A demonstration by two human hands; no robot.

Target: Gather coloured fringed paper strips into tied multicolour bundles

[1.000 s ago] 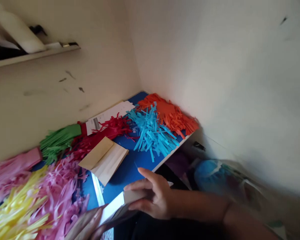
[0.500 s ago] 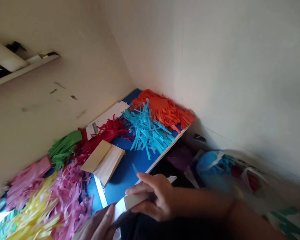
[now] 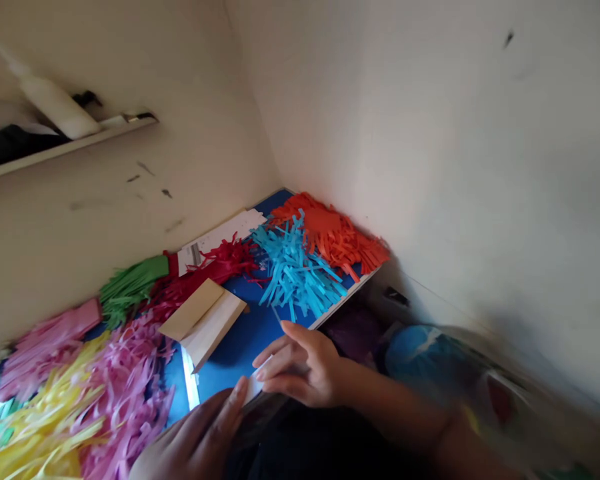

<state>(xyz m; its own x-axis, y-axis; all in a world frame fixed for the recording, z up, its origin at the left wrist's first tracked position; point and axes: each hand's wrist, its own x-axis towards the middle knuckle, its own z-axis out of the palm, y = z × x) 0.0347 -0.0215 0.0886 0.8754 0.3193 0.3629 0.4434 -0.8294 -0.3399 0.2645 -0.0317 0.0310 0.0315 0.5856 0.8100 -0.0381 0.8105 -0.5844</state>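
Note:
A small white folded piece [image 3: 257,387] lies between my two hands at the table's front edge, partly hidden by the fingers. My left hand [image 3: 200,427] is closed on its near end, thumb on top. My right hand [image 3: 305,367] grips the far end with bent fingers. A thin pale pointed thing sticks up beside the right index finger; what it is I cannot make out. Beyond the hands, a folded tan cardboard piece [image 3: 205,320] rests on the blue table [image 3: 240,353].
Fringed paper bundles cover the table: orange [image 3: 330,230], light blue [image 3: 300,267], red [image 3: 220,260], green [image 3: 135,287], pink [image 3: 125,380] and yellow [image 3: 50,427]. A wall shelf [image 3: 105,139] holds a white bottle [image 3: 57,107]. Bags [image 3: 425,353] lie below, right.
The view has shifted slightly. Both hands have come closer together around the white piece, and less of it shows. The right hand sits a little higher in the picture.

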